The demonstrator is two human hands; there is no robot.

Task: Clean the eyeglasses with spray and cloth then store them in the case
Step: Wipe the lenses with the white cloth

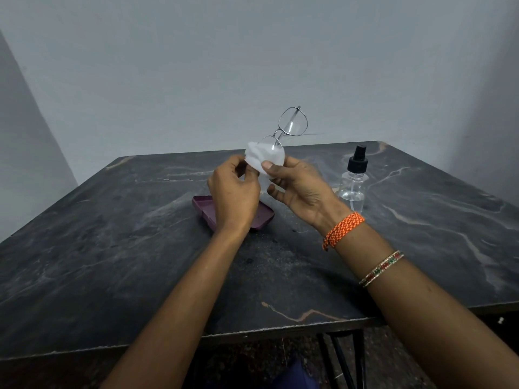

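Eyeglasses (292,122) with a thin metal frame are held tilted above a dark marbled table (112,248), one lens raised toward twelve o'clock against the grey wall (196,66), the other wrapped in a white cloth (259,158). The right hand (303,189) pinches the cloth over the lower lens, thumb pressed on the front of the fabric and fingers curled behind it. The left hand (234,192) is closed on the cloth's other edge at about nine o'clock from the lens, its back to the camera, so how far the fingers reach the frame cannot be told. A purple case (206,210) lies on the table directly beneath the left hand and wrist, which cover most of it; whether it is open cannot be told. A clear spray bottle (353,181) with a black nozzle stands upright on the table at three o'clock from the hands, just beyond the right wrist. That wrist carries an orange woven band (345,228) and two beaded bangles (382,268).
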